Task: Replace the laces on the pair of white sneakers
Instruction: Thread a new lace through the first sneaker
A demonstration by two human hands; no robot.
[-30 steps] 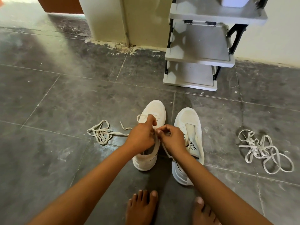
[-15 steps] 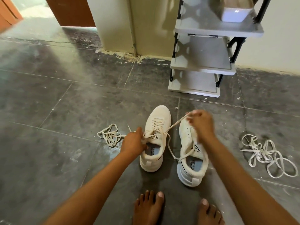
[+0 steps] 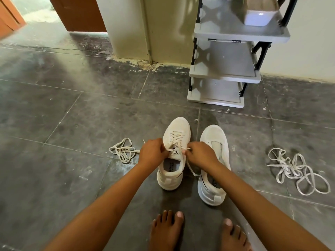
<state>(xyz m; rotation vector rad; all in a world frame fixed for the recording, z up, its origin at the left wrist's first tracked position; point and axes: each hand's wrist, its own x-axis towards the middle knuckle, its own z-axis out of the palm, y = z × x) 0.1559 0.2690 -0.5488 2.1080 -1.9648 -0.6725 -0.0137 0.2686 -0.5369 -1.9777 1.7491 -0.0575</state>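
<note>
Head view: laced sneaker [image 3: 176,129] beside unlaced sneaker [image 3: 214,134].

The laced sneaker [image 3: 178,127] and the unlaced sneaker [image 3: 213,134] are coloured white, edged with thin black lines. The loose laces [image 3: 288,167] are cream, the floor [image 3: 72,178] mottled dark grey, the shelf rack [image 3: 224,66] grey, black-framed.

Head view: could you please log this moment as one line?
left hand: pinches lace | right hand: pinches lace | left sneaker: laced, untied | right sneaker: unlaced
</note>
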